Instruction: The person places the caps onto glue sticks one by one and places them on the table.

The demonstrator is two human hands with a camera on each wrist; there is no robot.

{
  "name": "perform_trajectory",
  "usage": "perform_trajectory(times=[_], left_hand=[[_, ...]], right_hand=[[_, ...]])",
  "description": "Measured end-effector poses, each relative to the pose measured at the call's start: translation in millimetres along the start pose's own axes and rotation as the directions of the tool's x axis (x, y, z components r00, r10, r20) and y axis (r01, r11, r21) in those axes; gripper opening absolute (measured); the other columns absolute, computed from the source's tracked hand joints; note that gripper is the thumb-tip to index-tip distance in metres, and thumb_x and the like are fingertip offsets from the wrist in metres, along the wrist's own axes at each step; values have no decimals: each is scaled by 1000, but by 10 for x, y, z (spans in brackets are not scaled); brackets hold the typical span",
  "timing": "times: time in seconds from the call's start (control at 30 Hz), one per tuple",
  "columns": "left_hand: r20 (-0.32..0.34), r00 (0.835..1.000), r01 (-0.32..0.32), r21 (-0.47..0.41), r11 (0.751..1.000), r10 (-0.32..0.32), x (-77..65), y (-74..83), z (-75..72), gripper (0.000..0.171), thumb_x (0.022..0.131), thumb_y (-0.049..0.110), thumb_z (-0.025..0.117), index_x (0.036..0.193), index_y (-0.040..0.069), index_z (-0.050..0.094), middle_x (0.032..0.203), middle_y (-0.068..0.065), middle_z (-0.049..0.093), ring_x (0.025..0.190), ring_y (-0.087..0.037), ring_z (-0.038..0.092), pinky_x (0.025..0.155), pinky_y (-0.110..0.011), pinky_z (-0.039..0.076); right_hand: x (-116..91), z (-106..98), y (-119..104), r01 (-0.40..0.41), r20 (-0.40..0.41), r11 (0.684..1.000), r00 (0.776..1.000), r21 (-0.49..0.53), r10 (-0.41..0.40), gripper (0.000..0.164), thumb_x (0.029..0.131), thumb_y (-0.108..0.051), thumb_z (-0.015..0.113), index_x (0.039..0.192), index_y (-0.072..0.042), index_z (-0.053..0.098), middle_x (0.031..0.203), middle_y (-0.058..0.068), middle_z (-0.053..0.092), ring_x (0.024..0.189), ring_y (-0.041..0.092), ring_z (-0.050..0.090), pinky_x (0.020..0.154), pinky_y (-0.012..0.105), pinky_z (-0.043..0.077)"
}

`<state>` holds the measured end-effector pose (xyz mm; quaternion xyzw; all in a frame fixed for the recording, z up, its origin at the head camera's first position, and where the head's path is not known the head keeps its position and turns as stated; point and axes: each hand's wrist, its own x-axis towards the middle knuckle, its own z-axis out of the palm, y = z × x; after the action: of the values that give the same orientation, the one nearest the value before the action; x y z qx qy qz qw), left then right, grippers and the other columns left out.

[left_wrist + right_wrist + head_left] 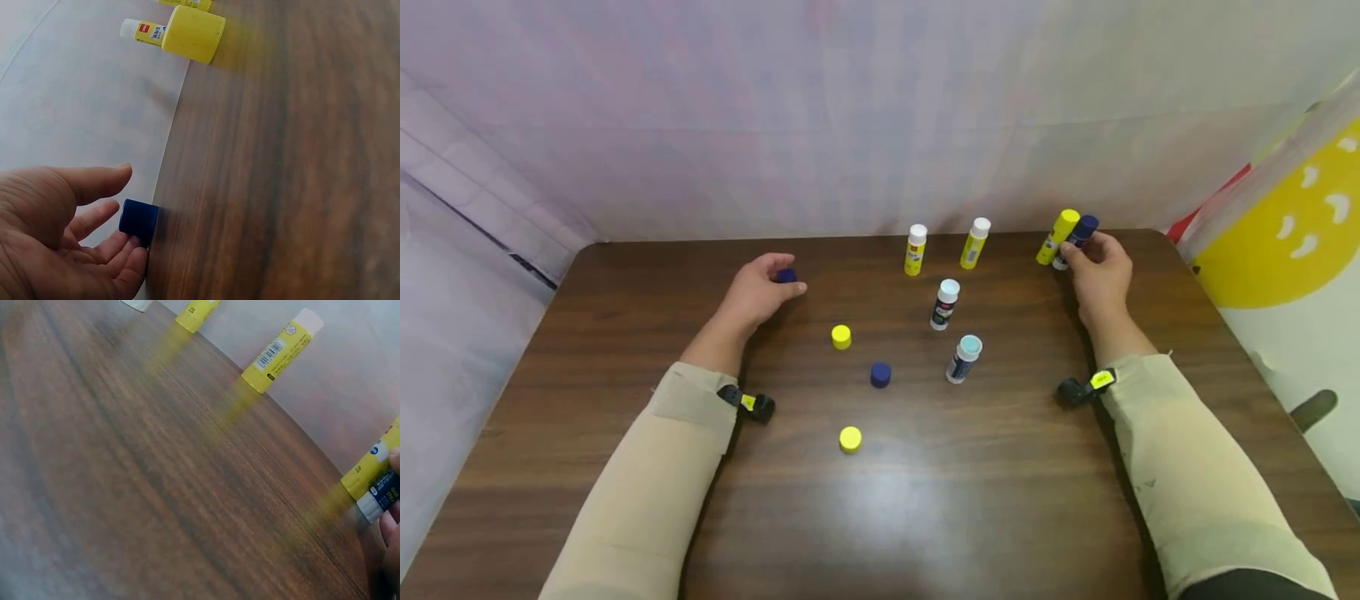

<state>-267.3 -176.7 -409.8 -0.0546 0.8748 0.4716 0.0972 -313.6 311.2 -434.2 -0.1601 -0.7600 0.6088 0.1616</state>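
At the table's far left, my left hand (758, 287) is around a blue cap (139, 219). Its thumb stands apart from the cap, while the fingertips lie right at the cap's side. My right hand (1101, 271) grips a glue stick with a dark blue cap (1086, 225) at the far right, thumb on the near side. Beside that stick, close against it, stands a yellow-capped glue stick (1058, 237). In the right wrist view only the fingertips (394, 519) show at the right edge, on the navy label.
Two yellow glue sticks without caps (914, 250) (975, 243) stand along the back. Two uncapped navy-labelled sticks (944, 305) (964, 359) stand nearer. Loose on the table are yellow caps (841, 337) (850, 439) and a blue cap (881, 375). A pale curtain (850, 125) hangs behind the table.
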Motion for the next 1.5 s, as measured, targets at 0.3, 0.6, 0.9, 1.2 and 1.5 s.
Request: perform_trajectory(times=[0.3,0.6,0.9,1.2,1.5], left_hand=[[-17,1000,2,24,1000,-2,-29,-34,25,54,102,18,68,152,11,51,158,-17,48,148,-38,43,124,-53,37],[-27,1000,8,42,999,-7,-48,-29,33,51,102,15,66,151,9,52,156,-19,51,145,-38,46,122,-52,39],[-28,1000,6,39,999,-5,-40,-38,22,49,103,15,66,150,8,54,154,-19,53,144,-39,47,121,-52,40],[-44,999,2,49,999,0,-3,-42,44,46,103,16,66,147,9,57,152,-20,55,141,-39,50,119,-53,42],[-58,998,10,57,998,-7,-27,-41,33,41,103,15,65,143,9,60,147,-20,58,137,-39,53,117,-53,44]], right_hand=[[-13,-23,60,6,-4,1000,1000,-23,-6,38,96,-21,74,132,-11,64,106,-15,61,100,2,56,79,12,50],[-7,-42,82,15,-6,1000,1000,-24,-15,43,96,-18,75,135,-7,63,107,-14,63,101,2,58,84,12,50],[38,-60,93,3,13,996,1000,-93,-2,51,97,-22,73,144,-7,60,121,-4,65,105,1,57,88,12,50],[64,-79,88,13,10,995,1000,-99,-12,52,98,-22,73,146,-7,58,121,-5,65,108,3,57,93,15,52],[68,-67,107,0,19,991,1000,-134,3,52,99,-24,72,146,-7,58,135,8,65,111,4,59,95,15,53]])
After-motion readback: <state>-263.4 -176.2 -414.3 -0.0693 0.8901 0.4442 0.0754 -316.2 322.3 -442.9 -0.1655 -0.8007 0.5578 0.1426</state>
